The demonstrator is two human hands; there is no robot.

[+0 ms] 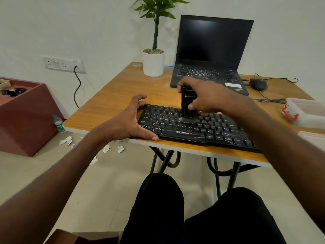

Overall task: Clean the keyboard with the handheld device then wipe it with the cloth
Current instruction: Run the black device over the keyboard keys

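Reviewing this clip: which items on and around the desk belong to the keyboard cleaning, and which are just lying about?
In use:
keyboard
handheld device, gripped by the right hand
left hand, steadying the keyboard's end

Lying about:
laptop
mouse
potted plant
plastic container
water bottle

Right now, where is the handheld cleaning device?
In the head view, the handheld device stands upright on the middle of the black keyboard, gripped by the right hand, just in front of the open laptop.
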